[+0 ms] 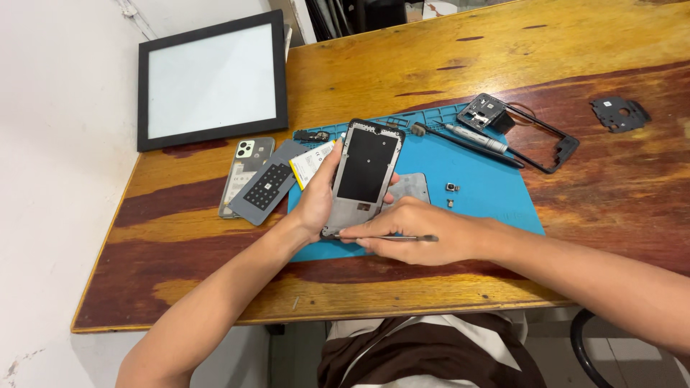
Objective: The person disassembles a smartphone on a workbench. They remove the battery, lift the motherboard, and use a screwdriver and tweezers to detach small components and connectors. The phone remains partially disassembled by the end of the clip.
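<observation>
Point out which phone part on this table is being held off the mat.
The grey phone chassis with the black panel, tilted up in the left hand; the black frame and pale green back cover lie flat.

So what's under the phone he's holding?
Under the opened grey phone frame lies a blue rubber mat and a grey flat plate, partly covered. Whatever else is directly beneath stays hidden.

My left hand [316,205] and right hand [417,233] were bare, no gloves, rings or watch. Both forearms were bare too, with no sleeves in view up to the frame edge. Nails were short and plain. Low in the frame, my lap showed dark brown cloth with a cream-white panel [431,352], folded and creased.
</observation>
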